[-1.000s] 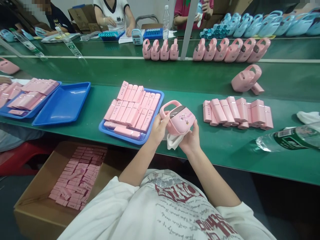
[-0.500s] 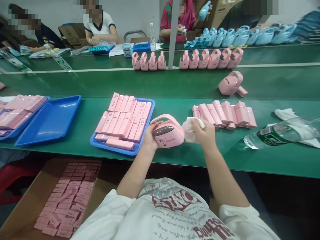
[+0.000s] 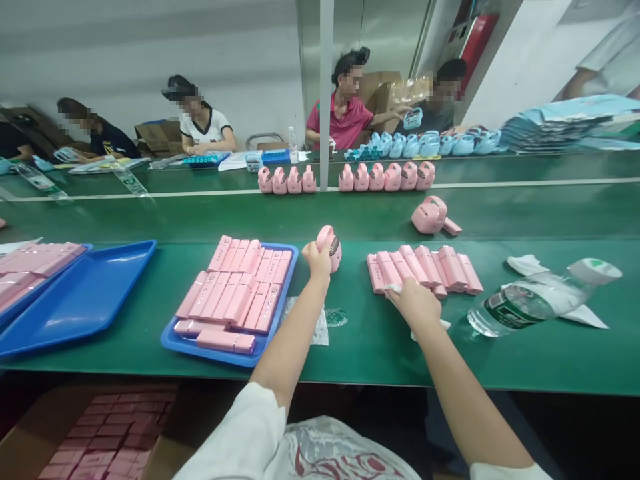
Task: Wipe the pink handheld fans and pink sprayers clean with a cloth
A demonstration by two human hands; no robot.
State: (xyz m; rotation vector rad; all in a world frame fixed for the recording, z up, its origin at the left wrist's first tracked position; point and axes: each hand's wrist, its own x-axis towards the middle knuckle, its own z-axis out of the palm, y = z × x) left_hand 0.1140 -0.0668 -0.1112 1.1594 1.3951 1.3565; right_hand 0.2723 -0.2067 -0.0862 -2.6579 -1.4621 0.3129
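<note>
My left hand [image 3: 318,259] grips a small pink plastic case with a loop handle [image 3: 335,252], held out over the bench. The case's dark oval window faces right. My right hand [image 3: 419,307] is closed around a crumpled white tissue [image 3: 394,289], whose edges stick out at both sides. Just beyond that hand lies a cluster of pink oblong pieces [image 3: 425,265]. Left of my left arm, a blue tray [image 3: 169,339] carries stacked pink oblong pieces [image 3: 220,287]. A clear plastic bag [image 3: 320,328] lies flat beside my left forearm.
Pink handled cases [image 3: 376,177] stand along the far strip, and another [image 3: 429,215] lies nearer. A water bottle [image 3: 520,305] rests on tissues at right. A second blue tray [image 3: 100,293] is at left, above a carton of pink pieces [image 3: 110,427]. Several people sit opposite.
My left hand has carried the pink case forward, away from my body, and turned it. My right hand has moved away from the case with the tissue. The view has tilted up.
</note>
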